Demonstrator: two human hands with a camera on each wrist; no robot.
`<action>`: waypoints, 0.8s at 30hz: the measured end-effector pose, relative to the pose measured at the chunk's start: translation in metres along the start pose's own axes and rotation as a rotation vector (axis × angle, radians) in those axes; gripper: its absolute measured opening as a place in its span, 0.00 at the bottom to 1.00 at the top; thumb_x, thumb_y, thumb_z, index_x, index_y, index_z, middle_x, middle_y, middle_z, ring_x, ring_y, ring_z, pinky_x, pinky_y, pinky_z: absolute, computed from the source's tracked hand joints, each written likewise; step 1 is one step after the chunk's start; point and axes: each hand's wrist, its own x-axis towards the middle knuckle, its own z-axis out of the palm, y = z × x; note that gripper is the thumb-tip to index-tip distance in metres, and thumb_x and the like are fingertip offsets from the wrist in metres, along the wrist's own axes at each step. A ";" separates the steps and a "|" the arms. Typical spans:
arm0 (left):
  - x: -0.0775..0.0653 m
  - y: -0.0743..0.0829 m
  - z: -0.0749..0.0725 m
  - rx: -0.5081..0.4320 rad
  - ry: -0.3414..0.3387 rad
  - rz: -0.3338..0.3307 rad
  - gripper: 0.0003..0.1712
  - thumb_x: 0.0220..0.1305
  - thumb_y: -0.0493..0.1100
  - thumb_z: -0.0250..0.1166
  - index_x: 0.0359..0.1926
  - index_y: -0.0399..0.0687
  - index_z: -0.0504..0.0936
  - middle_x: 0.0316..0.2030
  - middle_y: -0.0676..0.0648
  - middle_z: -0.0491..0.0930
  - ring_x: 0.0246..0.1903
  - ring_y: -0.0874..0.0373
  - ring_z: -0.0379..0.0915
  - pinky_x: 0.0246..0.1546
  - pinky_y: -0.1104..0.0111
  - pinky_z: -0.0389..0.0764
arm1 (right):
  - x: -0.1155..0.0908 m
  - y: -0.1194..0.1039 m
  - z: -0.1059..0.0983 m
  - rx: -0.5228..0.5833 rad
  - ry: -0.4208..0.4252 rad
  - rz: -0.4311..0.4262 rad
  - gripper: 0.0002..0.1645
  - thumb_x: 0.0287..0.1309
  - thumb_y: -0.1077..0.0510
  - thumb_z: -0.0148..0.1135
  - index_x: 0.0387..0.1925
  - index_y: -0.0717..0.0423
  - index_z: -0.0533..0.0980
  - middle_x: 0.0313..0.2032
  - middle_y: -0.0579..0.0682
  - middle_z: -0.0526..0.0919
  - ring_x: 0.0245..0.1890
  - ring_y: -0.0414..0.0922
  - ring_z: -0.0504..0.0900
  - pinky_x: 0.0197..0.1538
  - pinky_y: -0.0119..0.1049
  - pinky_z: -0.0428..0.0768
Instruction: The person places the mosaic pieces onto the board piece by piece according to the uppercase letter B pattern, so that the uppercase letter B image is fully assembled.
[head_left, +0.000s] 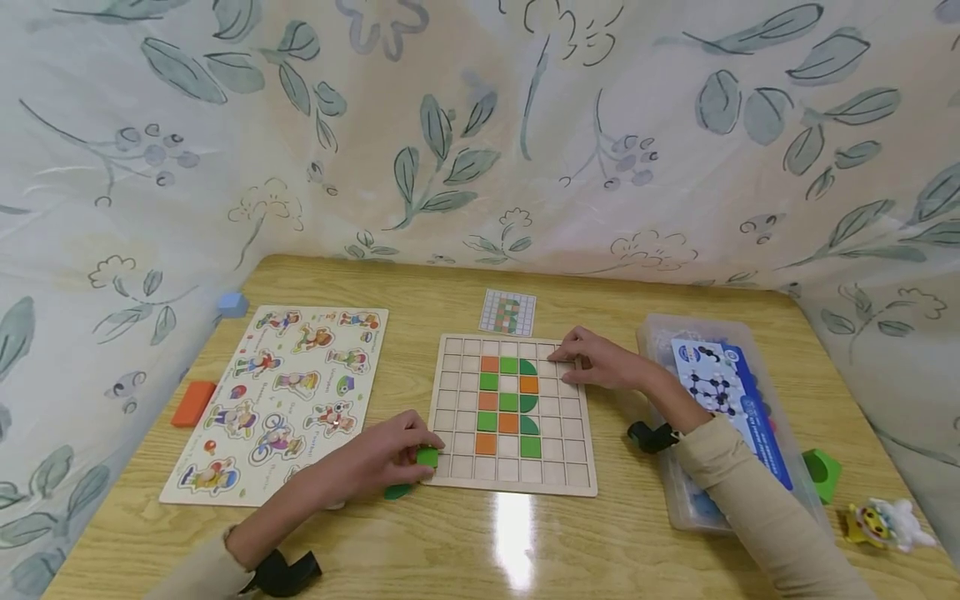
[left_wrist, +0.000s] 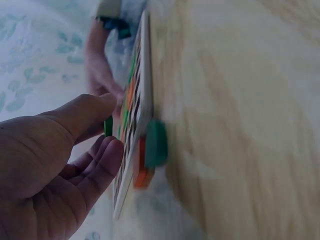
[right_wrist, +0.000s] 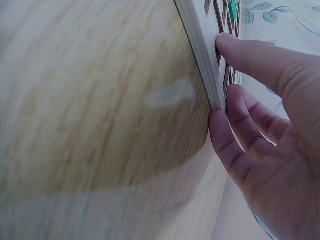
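A wooden grid board (head_left: 566,454) lies mid-table, with orange, light green and rounded dark green tiles (head_left: 529,425) set in its middle columns. At the board's lower left corner my left hand (head_left: 378,454) pinches a light green square tile (head_left: 427,457) between thumb and fingers. Below that hand, a dark green rounded piece (head_left: 397,492) lies on the table; the left wrist view shows an orange piece (left_wrist: 142,165) beside it. My right hand (head_left: 606,364) rests on the board's upper right corner, its thumb on the grid and other fingertips at the edge.
A small pattern card (head_left: 487,321) lies behind the board. On the left are a picture puzzle board (head_left: 300,408), an orange block (head_left: 194,404) and a blue block (head_left: 232,305). A plastic box (head_left: 682,508), a green block (head_left: 822,475) and a small toy figure (head_left: 873,525) stand right.
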 end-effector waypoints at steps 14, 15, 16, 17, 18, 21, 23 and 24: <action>0.031 0.023 0.024 0.102 -0.077 0.140 0.13 0.64 0.42 0.64 0.50 0.49 0.82 0.41 0.54 0.74 0.32 0.71 0.67 0.36 0.83 0.73 | -0.001 -0.001 0.000 0.002 0.001 -0.015 0.21 0.60 0.61 0.64 0.56 0.58 0.78 0.45 0.57 0.71 0.38 0.46 0.68 0.40 0.30 0.69; 0.033 0.024 0.025 0.115 -0.072 0.150 0.13 0.64 0.42 0.64 0.49 0.49 0.83 0.40 0.54 0.74 0.32 0.71 0.67 0.36 0.84 0.72 | -0.001 -0.001 0.001 0.000 0.002 -0.017 0.21 0.60 0.61 0.64 0.56 0.58 0.78 0.45 0.56 0.71 0.38 0.46 0.68 0.40 0.30 0.69; 0.034 0.025 0.026 0.126 -0.066 0.160 0.13 0.64 0.43 0.64 0.49 0.49 0.82 0.40 0.54 0.74 0.32 0.71 0.67 0.36 0.84 0.72 | -0.001 0.000 0.001 0.000 0.003 -0.019 0.21 0.60 0.61 0.64 0.56 0.58 0.78 0.45 0.56 0.71 0.38 0.46 0.68 0.40 0.30 0.69; 0.036 0.026 0.027 0.140 -0.059 0.171 0.13 0.64 0.43 0.64 0.49 0.50 0.82 0.39 0.54 0.74 0.32 0.71 0.67 0.36 0.84 0.71 | -0.001 0.000 0.001 -0.001 0.003 -0.022 0.21 0.61 0.61 0.64 0.56 0.58 0.78 0.45 0.57 0.71 0.38 0.46 0.68 0.40 0.30 0.69; 0.037 0.027 0.027 0.153 -0.052 0.184 0.13 0.64 0.43 0.64 0.49 0.50 0.82 0.39 0.54 0.74 0.32 0.72 0.67 0.36 0.84 0.71 | -0.001 0.000 0.001 -0.004 0.003 -0.026 0.21 0.61 0.60 0.64 0.56 0.58 0.78 0.45 0.57 0.71 0.38 0.45 0.68 0.40 0.30 0.69; 0.041 0.028 0.030 0.189 -0.028 0.201 0.13 0.64 0.44 0.64 0.50 0.51 0.82 0.40 0.55 0.74 0.32 0.72 0.66 0.35 0.86 0.70 | -0.001 0.000 0.001 -0.009 0.005 -0.028 0.21 0.61 0.60 0.64 0.56 0.59 0.78 0.45 0.57 0.71 0.38 0.45 0.68 0.40 0.30 0.69; 0.042 0.028 0.031 0.204 -0.011 0.201 0.14 0.64 0.44 0.64 0.50 0.51 0.82 0.40 0.56 0.74 0.31 0.72 0.66 0.35 0.87 0.69 | -0.001 -0.001 0.001 -0.013 0.007 -0.023 0.21 0.61 0.60 0.64 0.56 0.59 0.77 0.45 0.57 0.71 0.38 0.46 0.68 0.40 0.31 0.69; 0.043 0.028 0.032 0.206 -0.002 0.199 0.14 0.64 0.44 0.65 0.50 0.51 0.82 0.40 0.56 0.75 0.31 0.72 0.67 0.34 0.87 0.69 | -0.001 -0.001 0.001 -0.014 0.008 -0.019 0.21 0.61 0.61 0.64 0.56 0.59 0.77 0.45 0.57 0.71 0.38 0.46 0.68 0.40 0.31 0.70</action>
